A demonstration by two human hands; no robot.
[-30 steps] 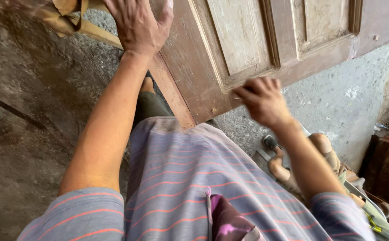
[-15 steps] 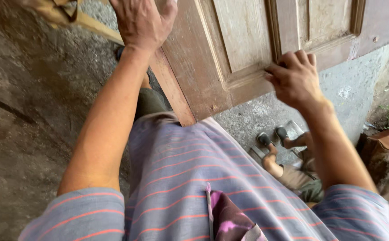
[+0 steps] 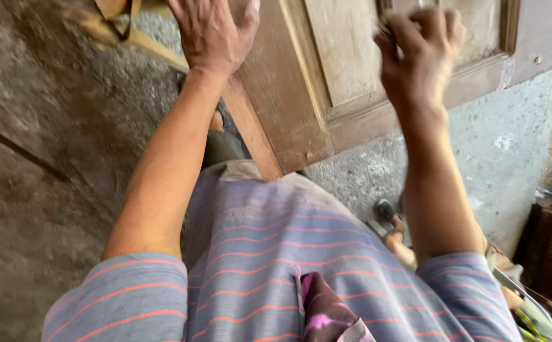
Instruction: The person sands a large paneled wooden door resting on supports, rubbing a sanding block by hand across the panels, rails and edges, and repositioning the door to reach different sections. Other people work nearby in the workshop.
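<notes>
Left hand spread flat, bracing the wooden door; right hand curled, blurred; its grip's contents unclear.

head view, steeply down (slightly blurred), close
</notes>
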